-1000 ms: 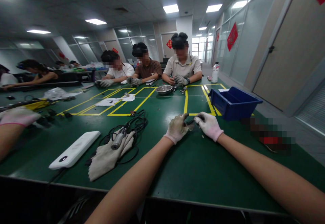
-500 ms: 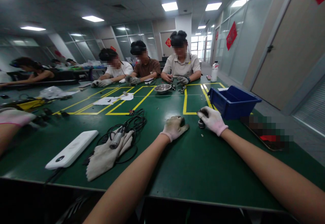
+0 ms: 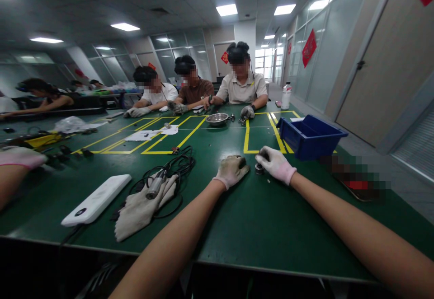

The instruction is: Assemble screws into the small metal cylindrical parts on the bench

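Small dark part (image 3: 259, 170) at table (image 3: 233, 226) level, pinched in right hand (image 3: 275, 163).
Left hand (image 3: 232, 171) half-curled, can't tell if holding anything. Blue bin (image 3: 313, 147) beyond right hand, metal bowl (image 3: 217, 123) farther off: contents unclear.

We see solid blue on the bin (image 3: 312, 143), against a dark green table (image 3: 257, 235) striped left of the bin with yellow tape (image 3: 247, 138). Just left of the bin, our right hand (image 3: 276, 164) wears white, pink-cuffed and blackened at the fingers, by a dark round part (image 3: 259, 170). Farther left of the bin, our left hand (image 3: 231, 171) shows grimy beige-grey, pink-cuffed. Well left of the bin, we have a white power bank (image 3: 98, 199), beige cloth (image 3: 135, 215) and black cables (image 3: 186, 165).
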`<state>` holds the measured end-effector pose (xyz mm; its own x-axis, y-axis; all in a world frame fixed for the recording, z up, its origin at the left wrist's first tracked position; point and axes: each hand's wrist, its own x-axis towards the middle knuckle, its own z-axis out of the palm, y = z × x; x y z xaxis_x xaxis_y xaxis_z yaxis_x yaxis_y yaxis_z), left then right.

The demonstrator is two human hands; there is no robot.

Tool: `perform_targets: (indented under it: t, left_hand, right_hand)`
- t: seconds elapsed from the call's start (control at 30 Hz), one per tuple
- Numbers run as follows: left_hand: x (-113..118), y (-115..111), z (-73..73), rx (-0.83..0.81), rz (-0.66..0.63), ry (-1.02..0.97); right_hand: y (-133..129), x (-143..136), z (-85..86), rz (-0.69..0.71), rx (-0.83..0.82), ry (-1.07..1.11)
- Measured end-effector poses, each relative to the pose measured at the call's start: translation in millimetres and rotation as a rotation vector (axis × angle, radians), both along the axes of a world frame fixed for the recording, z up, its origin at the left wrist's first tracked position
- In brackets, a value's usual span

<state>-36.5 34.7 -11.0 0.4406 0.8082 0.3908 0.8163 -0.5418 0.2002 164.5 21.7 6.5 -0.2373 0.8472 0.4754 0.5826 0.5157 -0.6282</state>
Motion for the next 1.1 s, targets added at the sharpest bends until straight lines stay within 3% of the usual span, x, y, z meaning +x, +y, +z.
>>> perform_targets:
  t: [0.2, 0.4, 0.53, 0.87, 1.1]
  left_hand:
    - [12, -3, 6.3, -0.012, -0.066, -0.491]
    - [30, -14, 15.7, -0.193, -0.124, -0.914]
    - [27, -12, 18.5, -0.267, -0.114, -1.129]
    - [28, -17, 22.6, -0.467, -0.285, -1.108]
    - [26, -12, 23.7, -0.487, -0.212, -1.081]
  right_hand:
    - [2, 4, 4.2, 0.067, -0.056, -0.016]
    - [-17, -22, -5.5, 0.228, -0.035, 0.057]
    - [-26, -32, -7.9, 0.195, 0.016, 0.028]
    - [-22, -17, -8.1, 0.027, 0.058, -0.112]
    - [-21, -21, -9.4, 0.049, 0.028, -0.094]
